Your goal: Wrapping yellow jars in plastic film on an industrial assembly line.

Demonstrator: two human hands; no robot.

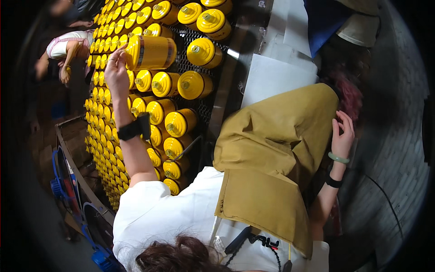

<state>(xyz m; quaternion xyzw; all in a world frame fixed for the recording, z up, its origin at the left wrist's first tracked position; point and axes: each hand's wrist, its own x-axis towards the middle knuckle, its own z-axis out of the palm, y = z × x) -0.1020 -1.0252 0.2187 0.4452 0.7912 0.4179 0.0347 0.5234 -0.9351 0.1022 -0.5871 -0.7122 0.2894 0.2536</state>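
Note:
My left hand (117, 72) is raised among rows of yellow canisters (193, 85), its fingers closed at the end of one yellow canister (154, 52). That canister lies on its side across the others, a darker printed band round its wall. The standing canisters have domed tops with short pale necks. To the right, beside my knee, my right hand (343, 136) hangs with fingers loosely bent and apart, holding nothing I can see. A blurred reddish bundle (348, 93) is just beyond its fingertips. A tan apron (276, 131) covers my lap.
The canisters stand on a dark mesh surface (206, 106) bordered by a metal rail (222, 97). A white sheet (277, 77) lies beyond my knee. Blue-framed fans (103, 259) stand at lower left. Another person (68, 47) works at the far left; someone's dark blue clothing (324, 22) shows at upper right.

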